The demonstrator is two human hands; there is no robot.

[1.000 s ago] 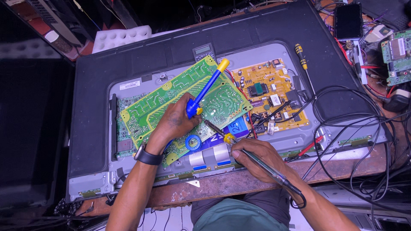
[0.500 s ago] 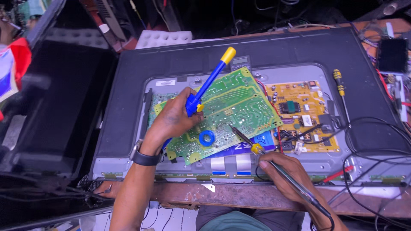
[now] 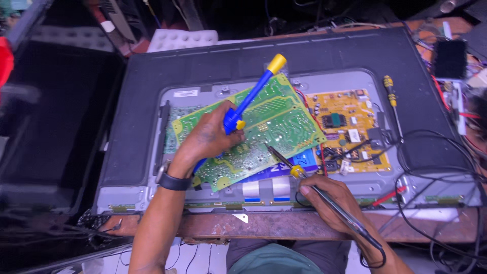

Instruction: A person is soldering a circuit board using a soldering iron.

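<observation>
My left hand (image 3: 208, 138) grips a blue desoldering pump (image 3: 253, 94) with a yellow plunger cap, its body angled up and to the right over a green circuit board (image 3: 274, 129). The board lies solder side up, tilted across the open back of a flat television (image 3: 213, 66). My right hand (image 3: 324, 195) holds a soldering iron (image 3: 289, 165) like a pen, and the tip touches the board's lower right part. The iron's black cord runs back past my right wrist.
A yellow power board (image 3: 345, 119) sits right of the green one, with black cables looping off to the right. A yellow-handled screwdriver (image 3: 390, 96) lies on the metal back panel. A dark screen panel (image 3: 50, 127) stands to the left. A rusty table edge (image 3: 264, 226) runs in front of me.
The view has shifted, so the television now sits more centred. The soldering iron tip has moved up onto the green board. My left hand keeps the pump over the board.
</observation>
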